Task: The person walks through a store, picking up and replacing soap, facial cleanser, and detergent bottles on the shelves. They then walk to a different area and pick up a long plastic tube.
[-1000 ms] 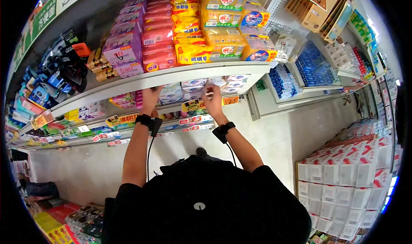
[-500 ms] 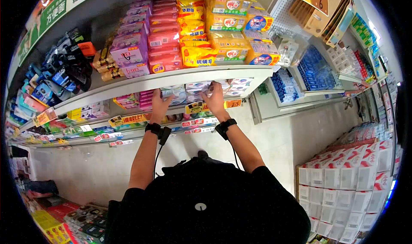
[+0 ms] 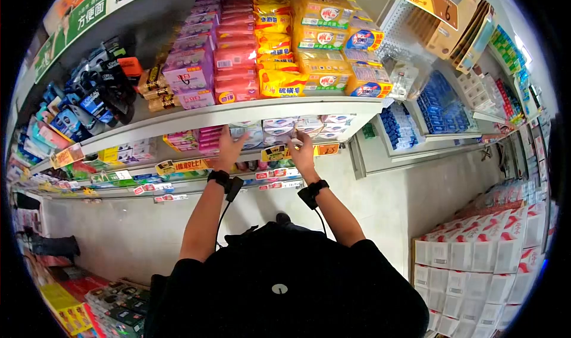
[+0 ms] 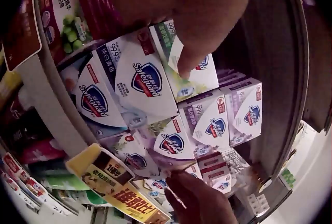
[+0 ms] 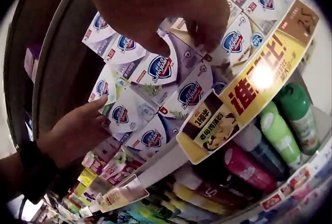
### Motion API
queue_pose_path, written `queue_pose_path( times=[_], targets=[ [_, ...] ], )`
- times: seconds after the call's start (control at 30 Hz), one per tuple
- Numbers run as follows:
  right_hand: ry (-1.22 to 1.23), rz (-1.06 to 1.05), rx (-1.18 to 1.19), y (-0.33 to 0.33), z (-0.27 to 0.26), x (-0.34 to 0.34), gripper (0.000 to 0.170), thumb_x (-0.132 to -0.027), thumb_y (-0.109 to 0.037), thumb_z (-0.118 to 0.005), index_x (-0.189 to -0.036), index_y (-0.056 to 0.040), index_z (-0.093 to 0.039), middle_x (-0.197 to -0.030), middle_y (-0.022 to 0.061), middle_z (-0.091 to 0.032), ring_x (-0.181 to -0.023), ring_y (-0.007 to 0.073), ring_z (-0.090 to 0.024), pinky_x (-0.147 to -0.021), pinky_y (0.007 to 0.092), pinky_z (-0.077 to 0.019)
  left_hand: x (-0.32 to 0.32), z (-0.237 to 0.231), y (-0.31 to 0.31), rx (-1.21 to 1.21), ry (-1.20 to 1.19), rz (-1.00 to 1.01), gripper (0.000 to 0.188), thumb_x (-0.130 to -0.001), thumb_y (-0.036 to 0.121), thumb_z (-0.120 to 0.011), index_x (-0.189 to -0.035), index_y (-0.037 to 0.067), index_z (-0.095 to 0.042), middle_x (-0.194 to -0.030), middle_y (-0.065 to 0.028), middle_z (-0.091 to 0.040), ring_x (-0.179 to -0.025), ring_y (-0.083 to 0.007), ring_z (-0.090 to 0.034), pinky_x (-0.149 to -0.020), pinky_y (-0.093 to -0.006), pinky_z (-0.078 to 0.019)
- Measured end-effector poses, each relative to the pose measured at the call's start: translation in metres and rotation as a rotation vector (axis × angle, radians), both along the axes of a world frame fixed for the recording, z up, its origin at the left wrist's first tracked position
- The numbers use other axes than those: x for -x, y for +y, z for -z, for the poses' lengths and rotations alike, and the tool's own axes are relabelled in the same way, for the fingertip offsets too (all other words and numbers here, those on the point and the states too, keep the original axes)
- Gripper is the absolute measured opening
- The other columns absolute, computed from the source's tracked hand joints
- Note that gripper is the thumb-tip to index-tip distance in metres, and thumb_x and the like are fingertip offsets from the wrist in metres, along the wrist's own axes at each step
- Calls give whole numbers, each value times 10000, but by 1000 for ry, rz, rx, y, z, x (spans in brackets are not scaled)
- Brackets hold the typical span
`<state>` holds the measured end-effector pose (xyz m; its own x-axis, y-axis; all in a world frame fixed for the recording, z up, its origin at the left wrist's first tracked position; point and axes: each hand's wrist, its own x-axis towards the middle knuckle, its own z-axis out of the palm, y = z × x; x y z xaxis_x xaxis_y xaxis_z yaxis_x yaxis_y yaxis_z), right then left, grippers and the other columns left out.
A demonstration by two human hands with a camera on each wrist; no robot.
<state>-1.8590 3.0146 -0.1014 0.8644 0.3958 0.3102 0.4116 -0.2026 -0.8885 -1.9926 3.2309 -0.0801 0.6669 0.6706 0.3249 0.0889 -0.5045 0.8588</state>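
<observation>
White Safeguard soap boxes (image 4: 142,78) stand stacked on the shelf under the upper ledge. My left hand (image 3: 231,151) is at the left side of the stack, fingers spread and fairly straight. In the left wrist view its thumb presses the front of a green-marked soap box (image 4: 174,42). At the stack's front edge, further right, is my right hand (image 3: 302,155) with bent fingers. Seen from the right wrist, thumb and fingers straddle a lavender-sided soap box (image 5: 182,47), pinching it; the hand hides part of that box.
Above runs a white shelf ledge (image 3: 196,113) bearing purple, pink and yellow soap packs (image 3: 279,83). A yellow price sign (image 5: 259,73) hangs on the lower shelf's edge, above bottles (image 5: 249,169). White cartons (image 3: 470,266) are piled behind on the right.
My left hand has come round to the stack's left side with its thumb spread out. The right hand has shifted slightly along the front edge. The head view has moved a little left.
</observation>
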Motion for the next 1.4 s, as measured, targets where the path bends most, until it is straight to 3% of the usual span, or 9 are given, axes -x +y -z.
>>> queue_pose_path(
  times=[0.07,0.17,0.33,0.57,0.67,0.87,1.07,1.17,1.4],
  targets=[
    [89,38,23,3,17,-3,484,-806,-139,-746,-1208,66,-569,-1146,234,-650,-1097,360,-632,-933,414,-509,-3,12,6,-4,0,2,754,-799,278,-811,-1365,-53,-439,-1197,-269,-620,-1107,-381,-609,-955,-424,-471],
    [180,12,7,5,23,-3,469,-812,-154,-740,-1210,49,-595,-1156,212,-672,-1111,332,-647,-931,398,-520,-1,16,5,31,-34,18,631,-854,195,-778,-1343,-53,-466,-1249,-174,-616,-1091,-267,-591,-950,-352,-471],
    [183,-81,15,5,33,-4,488,-877,-117,-692,-1311,49,-541,-1286,181,-626,-1217,252,-595,-922,351,-540,11,-17,-6,139,-3,70,591,-872,174,-757,-1339,-48,-471,-1230,-175,-626,-1093,-263,-596,-957,-360,-462],
    [79,-72,32,6,39,2,545,-851,-51,-687,-1368,-37,-517,-1310,134,-610,-1225,259,-583,-927,353,-533,5,-13,-2,132,-11,91,558,-903,213,-726,-1338,-45,-488,-1232,-195,-622,-1117,-267,-594,-965,-365,-453],
    [139,-80,-16,5,27,6,568,-848,-43,-682,-1384,-52,-492,-1305,128,-610,-1223,261,-583,-945,366,-521,1,-4,1,60,-44,19,578,-882,218,-728,-1322,-73,-492,-1181,-264,-645,-1098,-356,-621,-951,-401,-469],
    [220,-122,-37,3,30,5,526,-891,-28,-643,-1389,-11,-478,-1366,154,-557,-1271,273,-534,-977,362,-514,1,-27,-9,22,-65,-49,591,-845,242,-774,-1276,-81,-529,-1179,-271,-643,-1075,-375,-624,-927,-411,-482],
    [212,-129,-12,1,32,3,520,-899,-28,-621,-1403,5,-498,-1401,171,-541,-1296,273,-525,-975,345,-529,-3,-24,0,169,-21,-31,697,-755,278,-852,-1253,-90,-531,-1150,-259,-655,-1060,-370,-633,-910,-402,-489],
    [161,-121,36,2,45,-3,536,-896,-25,-603,-1418,7,-486,-1417,176,-529,-1307,265,-521,-970,333,-529,-3,-21,3,55,49,-36,758,-818,338,-812,-1341,-85,-463,-1167,-192,-672,-1055,-273,-643,-931,-358,-479],
    [259,-125,-11,2,24,7,549,-889,-29,-592,-1424,13,-480,-1424,175,-529,-1317,255,-514,-971,317,-522,2,-32,3,181,29,76,674,-806,292,-819,-1287,-71,-517,-1183,-186,-664,-1085,-262,-627,-961,-355,-465]
  ],
)
